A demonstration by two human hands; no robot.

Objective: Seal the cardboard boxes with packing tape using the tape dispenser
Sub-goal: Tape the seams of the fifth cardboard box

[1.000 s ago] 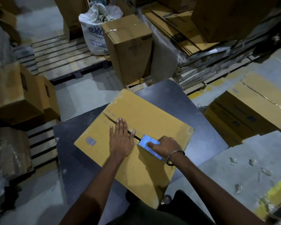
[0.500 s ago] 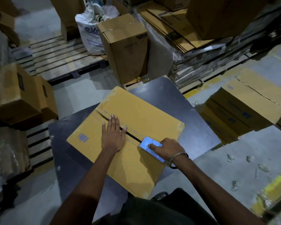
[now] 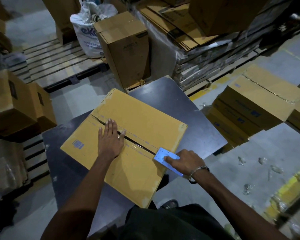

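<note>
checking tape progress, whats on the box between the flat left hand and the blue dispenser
In the head view, only the flap seam of the cardboard box runs between the left hand and the tape dispenser that the right hand grips.

The dark table (image 3: 185,108) in front of me carries one flat cardboard box (image 3: 145,118), lying skewed, its corners reaching past the table edge at twelve and six o'clock. Bare tabletop shows at two o'clock and at eight o'clock, with pale scuffs on it.
</note>
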